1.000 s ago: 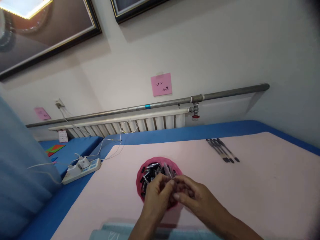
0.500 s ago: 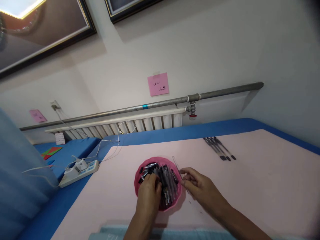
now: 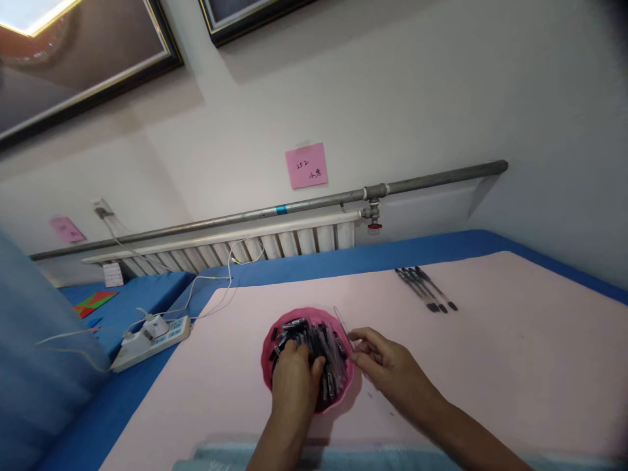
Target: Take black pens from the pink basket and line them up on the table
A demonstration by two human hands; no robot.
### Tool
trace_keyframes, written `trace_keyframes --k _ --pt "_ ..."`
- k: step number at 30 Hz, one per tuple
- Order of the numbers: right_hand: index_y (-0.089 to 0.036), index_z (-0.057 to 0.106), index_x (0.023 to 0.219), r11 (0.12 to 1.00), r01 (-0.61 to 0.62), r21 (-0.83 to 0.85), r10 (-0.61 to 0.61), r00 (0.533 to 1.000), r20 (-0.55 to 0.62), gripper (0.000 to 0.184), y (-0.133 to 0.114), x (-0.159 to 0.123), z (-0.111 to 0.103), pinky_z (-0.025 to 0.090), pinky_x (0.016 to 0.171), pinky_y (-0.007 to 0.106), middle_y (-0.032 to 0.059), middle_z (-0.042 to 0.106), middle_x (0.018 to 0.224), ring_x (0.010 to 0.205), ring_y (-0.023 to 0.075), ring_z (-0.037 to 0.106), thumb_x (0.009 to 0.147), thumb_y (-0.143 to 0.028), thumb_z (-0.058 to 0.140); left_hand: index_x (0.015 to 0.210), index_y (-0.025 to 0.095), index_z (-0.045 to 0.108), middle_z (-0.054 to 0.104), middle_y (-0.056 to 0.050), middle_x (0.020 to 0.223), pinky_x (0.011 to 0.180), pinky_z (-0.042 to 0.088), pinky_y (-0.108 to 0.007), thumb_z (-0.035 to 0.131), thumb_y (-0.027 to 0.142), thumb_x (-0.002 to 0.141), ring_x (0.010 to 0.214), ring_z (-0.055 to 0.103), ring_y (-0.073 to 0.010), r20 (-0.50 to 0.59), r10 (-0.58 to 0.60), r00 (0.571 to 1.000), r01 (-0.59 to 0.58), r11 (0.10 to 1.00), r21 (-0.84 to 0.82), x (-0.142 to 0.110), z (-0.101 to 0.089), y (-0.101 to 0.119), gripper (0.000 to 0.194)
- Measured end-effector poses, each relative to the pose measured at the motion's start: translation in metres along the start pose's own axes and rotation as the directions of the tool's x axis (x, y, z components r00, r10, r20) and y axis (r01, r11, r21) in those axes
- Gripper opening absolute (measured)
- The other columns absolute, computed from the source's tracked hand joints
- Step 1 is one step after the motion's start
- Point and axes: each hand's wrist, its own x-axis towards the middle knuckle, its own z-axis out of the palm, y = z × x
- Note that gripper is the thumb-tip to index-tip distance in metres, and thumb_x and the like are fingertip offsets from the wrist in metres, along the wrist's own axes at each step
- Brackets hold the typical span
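A round pink bowl (image 3: 263,356) with a scalloped rim is full of pen parts: clear pen barrels (image 3: 335,353) toward its right side and black pen caps (image 3: 296,324) toward its left. My left hand (image 3: 295,379) reaches into the bowl from the front, its thumb spread away from the fingers and the fingertips partly hidden among the parts. Beside the right rim, my right hand (image 3: 380,356) pinches a thin clear pen barrel (image 3: 340,318) between thumb and fingers, tilted up and to the left. Several capped black pens (image 3: 424,289) lie side by side farther back on the right.
A pink sheet (image 3: 515,366) covers the blue table (image 3: 314,269). On the left is a white power strip (image 3: 147,343) with plugs and white cables. A radiator (image 3: 314,239) and a metal pipe (image 3: 417,181) run along the wall behind. Tiny dark bits lie near the bowl.
My left thumb has spread from the fingers inside the bowl. The right hand still grips the clear barrel beside the rim. The whole view has shifted slightly.
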Motion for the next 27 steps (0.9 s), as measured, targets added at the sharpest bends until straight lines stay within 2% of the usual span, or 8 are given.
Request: trace_keyframes --k 9,13,15,17,19,21,24,27 --pt "-0.021 0.058 0.091 1.0 0.021 -0.021 -0.021 1.0 -0.014 0.019 -0.001 -0.001 0.001 0.041 0.055 0.022 -0.0022 0.055 0.067 0.061 0.0128 0.053 0.075 -0.026 0.048 0.074 0.015 0.064 0.06 -0.012 0.088 0.075 0.038 -0.033 0.043 0.024 0.077 0.084 0.056 -0.0229 -0.01 0.012 1.0 -0.012 0.999 -0.042 0.003 -0.001 0.0 0.023" --pt "-0.022 0.058 0.093 0.999 0.015 -0.033 -0.015 1.0 0.006 0.021 0.001 -0.001 0.0 0.041 0.052 0.022 -0.0021 0.056 0.068 0.06 0.0131 0.053 0.075 -0.027 0.048 0.066 0.016 0.059 0.06 -0.006 0.071 0.065 0.039 -0.029 0.049 0.025 0.073 0.069 0.055 -0.018 -0.053 -0.049 0.997 0.028 0.939 -0.342 0.004 -0.006 -0.007 0.015" --pt "-0.022 0.059 0.093 0.999 0.031 -0.04 -0.03 0.999 0.036 0.021 0.002 -0.001 0.001 0.042 0.054 0.023 -0.0024 0.056 0.067 0.06 0.0134 0.053 0.075 -0.028 0.048 0.067 0.017 0.056 0.057 -0.001 0.06 0.053 0.037 -0.025 0.051 0.03 0.074 0.054 0.05 -0.0126 -0.016 -0.113 0.994 0.077 0.771 -0.632 0.005 -0.012 -0.012 0.016" --pt "-0.022 0.06 0.092 0.996 0.075 -0.05 -0.07 0.994 0.085 0.021 0.003 -0.003 0.002 0.043 0.056 0.023 -0.0024 0.058 0.067 0.061 0.0142 0.055 0.075 -0.028 0.048 0.068 0.016 0.054 0.055 0.002 0.056 0.047 0.035 -0.022 0.055 0.036 0.073 0.045 0.046 -0.0083 0.06 -0.155 0.986 0.13 0.495 -0.859 0.005 -0.02 -0.017 0.02" --pt "-0.023 0.062 0.092 0.989 0.133 -0.057 -0.124 0.983 0.133 0.022 0.003 -0.005 0.004 0.044 0.057 0.024 -0.0017 0.061 0.067 0.062 0.0149 0.056 0.075 -0.028 0.049 0.07 0.015 0.053 0.059 0.001 0.059 0.048 0.039 -0.02 0.063 0.035 0.067 0.048 0.051 -0.0081 0.116 -0.179 0.977 0.155 0.22 -0.963 0.007 -0.027 -0.02 0.022" --pt "-0.023 0.063 0.091 0.981 0.179 -0.075 -0.164 0.972 0.167 0.022 0.002 -0.007 0.005 0.044 0.057 0.023 -0.0008 0.063 0.068 0.062 0.0152 0.056 0.076 -0.028 0.049 0.072 0.015 0.053 0.062 -0.001 0.067 0.053 0.046 -0.022 0.069 0.032 0.063 0.058 0.059 -0.0112 0.137 -0.196 0.971 0.143 0.019 -0.99 0.008 -0.032 -0.022 0.025" --pt "-0.022 0.064 0.09 0.968 0.218 -0.122 -0.188 0.958 0.218 0.021 0.0 -0.01 0.007 0.043 0.057 0.023 -0.0002 0.065 0.07 0.061 0.0149 0.056 0.077 -0.027 0.048 0.075 0.016 0.052 0.065 -0.003 0.071 0.059 0.051 -0.026 0.072 0.029 0.062 0.066 0.064 -0.0149 0.135 -0.205 0.969 0.11 -0.127 -0.986 0.009 -0.036 -0.021 0.027" --pt "-0.023 0.065 0.087 0.956 0.25 -0.156 -0.204 0.943 0.262 0.02 -0.002 -0.012 0.008 0.042 0.056 0.022 -0.0006 0.065 0.07 0.061 0.0143 0.055 0.077 -0.024 0.047 0.076 0.016 0.051 0.066 -0.003 0.072 0.06 0.053 -0.027 0.072 0.028 0.062 0.068 0.065 -0.0165 0.12 -0.208 0.971 0.085 -0.17 -0.982 0.008 -0.034 -0.018 0.028"
